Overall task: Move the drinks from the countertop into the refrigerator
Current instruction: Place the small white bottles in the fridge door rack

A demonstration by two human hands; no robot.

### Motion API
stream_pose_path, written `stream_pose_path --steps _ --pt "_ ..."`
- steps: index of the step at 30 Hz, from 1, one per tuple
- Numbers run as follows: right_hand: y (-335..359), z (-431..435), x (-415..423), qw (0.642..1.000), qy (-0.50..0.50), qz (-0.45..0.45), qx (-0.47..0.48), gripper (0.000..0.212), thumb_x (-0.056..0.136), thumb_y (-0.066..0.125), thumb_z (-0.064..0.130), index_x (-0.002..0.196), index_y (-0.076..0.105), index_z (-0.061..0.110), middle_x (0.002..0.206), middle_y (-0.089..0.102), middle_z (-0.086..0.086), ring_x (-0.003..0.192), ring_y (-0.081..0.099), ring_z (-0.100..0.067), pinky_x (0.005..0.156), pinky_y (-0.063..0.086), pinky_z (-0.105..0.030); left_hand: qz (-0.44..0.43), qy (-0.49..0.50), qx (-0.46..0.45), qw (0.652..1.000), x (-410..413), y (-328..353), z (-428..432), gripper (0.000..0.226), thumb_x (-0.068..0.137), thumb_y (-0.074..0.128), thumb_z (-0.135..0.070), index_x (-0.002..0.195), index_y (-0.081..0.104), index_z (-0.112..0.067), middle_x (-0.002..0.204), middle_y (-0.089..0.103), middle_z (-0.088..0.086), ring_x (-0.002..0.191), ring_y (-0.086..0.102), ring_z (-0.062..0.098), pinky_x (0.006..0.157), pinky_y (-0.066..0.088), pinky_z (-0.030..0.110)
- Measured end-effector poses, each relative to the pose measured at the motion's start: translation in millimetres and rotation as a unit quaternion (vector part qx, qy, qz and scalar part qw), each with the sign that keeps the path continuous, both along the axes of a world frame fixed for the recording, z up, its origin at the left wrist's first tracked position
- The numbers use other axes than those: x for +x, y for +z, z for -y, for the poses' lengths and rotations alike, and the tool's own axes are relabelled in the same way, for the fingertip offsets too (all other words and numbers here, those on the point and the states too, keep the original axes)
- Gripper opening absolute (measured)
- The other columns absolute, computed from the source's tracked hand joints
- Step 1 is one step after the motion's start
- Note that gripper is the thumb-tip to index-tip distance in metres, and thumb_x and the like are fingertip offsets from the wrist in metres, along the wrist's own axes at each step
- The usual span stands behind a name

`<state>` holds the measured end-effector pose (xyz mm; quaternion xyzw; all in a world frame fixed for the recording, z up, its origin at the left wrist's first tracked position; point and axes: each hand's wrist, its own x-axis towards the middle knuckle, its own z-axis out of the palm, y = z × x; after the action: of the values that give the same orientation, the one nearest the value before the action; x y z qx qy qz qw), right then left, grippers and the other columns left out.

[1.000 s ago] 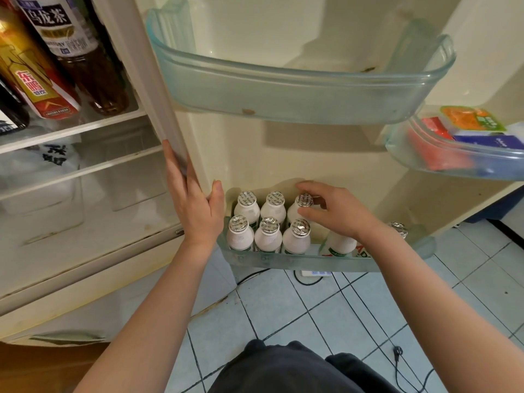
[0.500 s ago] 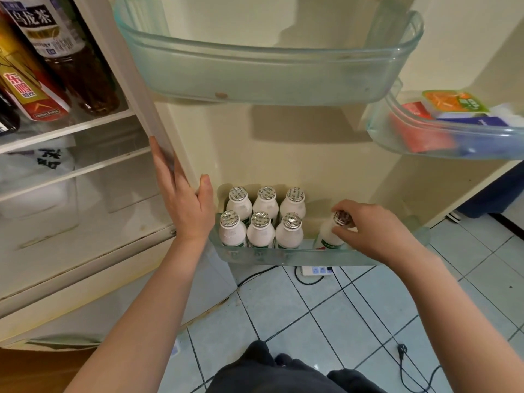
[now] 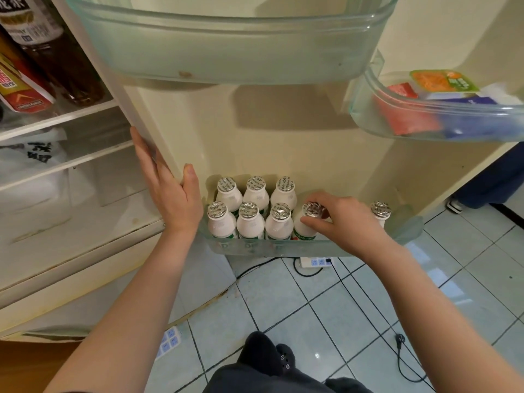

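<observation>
Head view is looking down into the open refrigerator door [image 3: 283, 143], where the left hand [image 3: 170, 199] is lying flat and relaxed, fingers straight, against the door's left edge, gripping nothing. By my judgement it is steadying the door, which is worth doing while the shelf is being loaded. Just right of it, six foil-capped bottles [image 3: 251, 224] are standing upright in two touching rows of three at the left end of the bottom door shelf [image 3: 255, 249].

The right hand [image 3: 347, 221] is pinching a seventh bottle [image 3: 304, 232] by its neck, fingers curled round the foil cap. This bottle is already inside the shelf, in the front row right beside the six. The step, I judge, is seating it. It appears to be leaning slightly, so it wants easing upright and snug against its neighbour before the fingers let go, without jostling the front row. A lone bottle [image 3: 380, 210] is standing near the shelf's right end, well apart from the others.

Whether the seventh bottle's base is resting on the shelf floor is being hidden by the frosted rim. The right hand is covering the shelf space behind and beside it, so anything standing there is going unseen. Bottle labels are too small to read. The countertop is lying outside the frame, so how many drinks remain cannot be told.
</observation>
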<state>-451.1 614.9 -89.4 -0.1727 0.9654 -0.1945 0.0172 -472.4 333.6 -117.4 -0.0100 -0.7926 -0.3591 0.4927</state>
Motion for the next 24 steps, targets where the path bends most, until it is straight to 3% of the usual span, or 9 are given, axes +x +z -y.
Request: stream_pose_path --steps 5,13,16,19,24 --pt "-1.2 -5.2 -4.3 0.999 0.043 0.012 0.001 0.038 0.089 0.056 0.045 0.125 0.053 0.031 0.101 0.068 0.002 0.094 0.062 -0.022 0.065 0.035 -0.027 0.000 0.002 -0.007 1.000 -1.7 -3.0 1.9 0.058 0.090 0.043 -0.009 0.143 0.026 0.005 0.149 0.011 0.039 0.145 0.014 0.020 0.118 0.019 0.034" --pt "-0.1 -6.7 -4.5 0.998 0.039 0.036 -0.020 0.053 0.086 0.055 0.052 0.134 0.046 0.032 0.116 0.065 0.005 0.104 0.060 -0.018 0.074 0.038 -0.025 0.013 0.015 0.000 1.000 1.2 -0.2 -0.5 0.061 0.086 0.044 -0.006 0.144 0.025 -0.003 0.151 0.012 0.036 0.145 0.014 0.022 0.117 0.018 0.028" --pt "5.3 -3.0 -10.8 0.998 0.024 0.049 -0.035 0.057 0.086 0.046 0.059 0.133 0.048 0.027 0.122 0.063 0.003 0.106 0.060 -0.020 0.082 0.045 -0.029 0.017 0.019 -0.005 1.000 1.2 0.0 -0.6 0.061 0.087 0.044 -0.007 0.145 0.025 -0.005 0.151 0.012 0.035 0.145 0.015 0.029 0.118 0.020 0.035" --pt "10.3 5.8 -22.7 0.998 0.009 0.045 -0.035 0.050 0.092 0.031 0.058 0.120 0.057 0.025 0.113 0.066 -0.001 0.104 0.060 -0.025 0.076 0.042 -0.031 0.026 0.021 -0.003 0.999 2.0 -0.4 -0.3 0.062 0.086 0.045 -0.008 0.145 0.025 -0.002 0.152 0.011 0.033 0.145 0.015 0.029 0.117 0.023 0.043" --pt "7.1 26.4 -45.7 0.984 -0.007 0.170 -0.051 0.052 0.095 0.030 0.057 0.127 0.054 0.024 0.123 0.061 -0.003 0.114 0.054 -0.025 0.079 0.034 -0.030 0.023 0.023 -0.013 0.999 1.5 0.2 2.1 0.062 0.087 0.044 -0.011 0.146 0.023 -0.012 0.152 0.011 0.032 0.146 0.013 0.020 0.117 0.021 0.037"
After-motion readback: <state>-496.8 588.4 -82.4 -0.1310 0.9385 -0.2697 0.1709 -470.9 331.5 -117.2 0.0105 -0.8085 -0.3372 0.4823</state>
